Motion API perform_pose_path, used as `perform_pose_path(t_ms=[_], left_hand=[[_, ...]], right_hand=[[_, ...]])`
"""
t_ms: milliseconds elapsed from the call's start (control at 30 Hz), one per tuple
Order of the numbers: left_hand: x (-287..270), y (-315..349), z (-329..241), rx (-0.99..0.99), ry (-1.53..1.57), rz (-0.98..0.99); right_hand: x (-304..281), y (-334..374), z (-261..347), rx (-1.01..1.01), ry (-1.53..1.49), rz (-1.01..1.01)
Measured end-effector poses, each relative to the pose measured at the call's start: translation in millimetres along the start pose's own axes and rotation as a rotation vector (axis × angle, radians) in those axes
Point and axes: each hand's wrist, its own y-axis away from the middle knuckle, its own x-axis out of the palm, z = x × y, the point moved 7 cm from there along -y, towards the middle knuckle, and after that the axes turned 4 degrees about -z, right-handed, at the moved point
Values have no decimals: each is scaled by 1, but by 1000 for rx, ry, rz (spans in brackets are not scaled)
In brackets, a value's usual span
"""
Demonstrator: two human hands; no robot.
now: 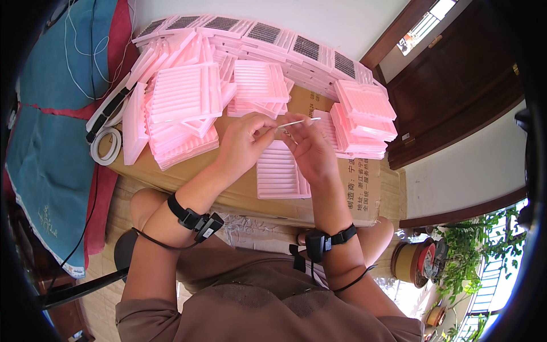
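Note:
My left hand pinches a thin whitish stick between thumb and fingertips, above the middle of the cardboard. Close against it, my right hand has its fingers curled, palm partly showing, and the stick crosses in front of them. What the right fingertips grip is too small to make out. Below both hands lies a pink ridged tray with lengthwise grooves, partly hidden by my right hand. A heap of similar pink trays rises to the left, and another stack stands to the right.
The trays rest on a big brown cardboard box. Along its far edge runs a row of pink trays filled with dark pieces. A white tape roll sits at the left edge. A blue cloth cover stands left; potted plants lower right.

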Motion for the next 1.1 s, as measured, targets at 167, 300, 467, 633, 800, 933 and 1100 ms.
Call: perform_pose_path(t_ms=[167,300,467,633,800,933,1100], left_hand=[[-2,0,-10,49,-52,-10],[-3,0,-12,67,-50,-29],[0,1,0,-32,-64,37],[21,12,36,-599,562,151],[28,19,51,-851,1055,55],[31,20,50,-909,1191,161],[40,25,40,-866,1258,360]], right_hand=[[-13,0,-10,29,74,-87],[-16,0,-9,36,-54,-66],[-14,0,-7,68,-38,-95],[-7,12,8,-283,509,-187],[-14,43,29,-781,684,-373],[5,27,21,-532,641,0],[48,32,17,-723,1043,289]])
